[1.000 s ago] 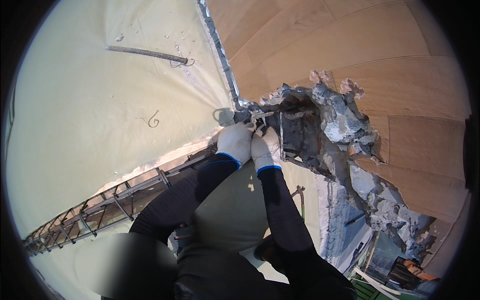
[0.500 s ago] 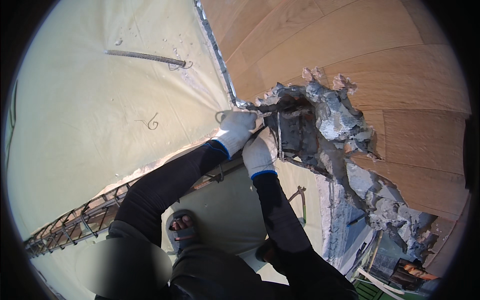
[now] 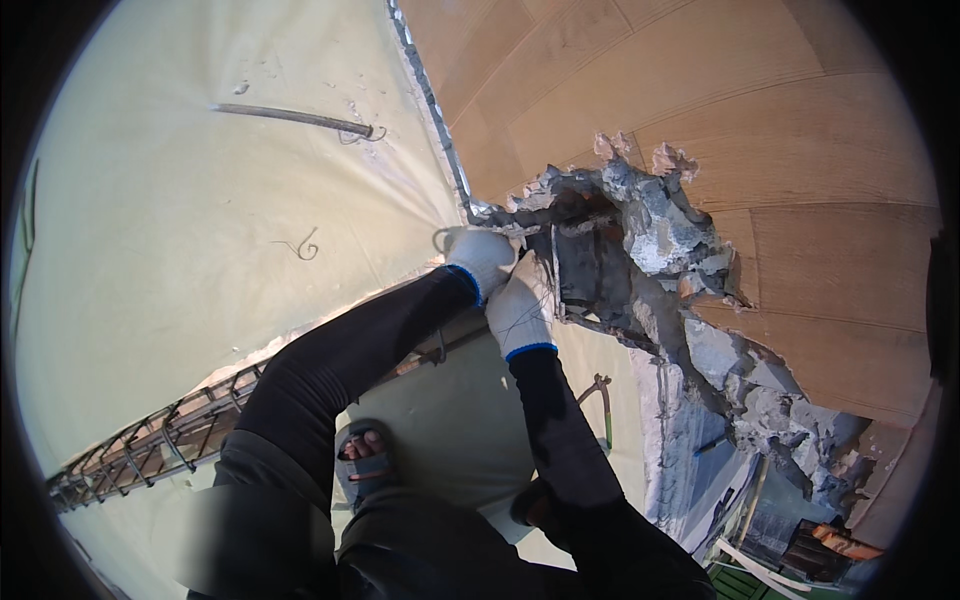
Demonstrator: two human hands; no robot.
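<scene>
My left hand (image 3: 484, 258), in a white knit glove with a blue cuff, is closed at the end of the steel rebar cage (image 3: 170, 440), beside the broken concrete. Just below and to the right is my right hand (image 3: 522, 308), gloved the same way, its fingers also closed and nearly touching the left. Thin dark wire strands (image 3: 530, 318) lie across the right glove. What either hand grips is hidden by the gloves. Right of both hands, rebar (image 3: 556, 265) shows in the dark hollow broken into the concrete (image 3: 668, 235).
Pale sheeting (image 3: 180, 230) spreads left, with a rebar rod (image 3: 295, 118) and a bent wire (image 3: 303, 245) on it. Wood-look tile flooring (image 3: 800, 150) lies right. Green-handled pincers (image 3: 604, 400) lie near my right forearm. My sandalled foot (image 3: 365, 462) stands below the cage.
My left hand has turned at the wrist, and its forearm is slightly higher. My right hand stays in nearly the same place, with more wire strands showing. The view has shifted slightly.
</scene>
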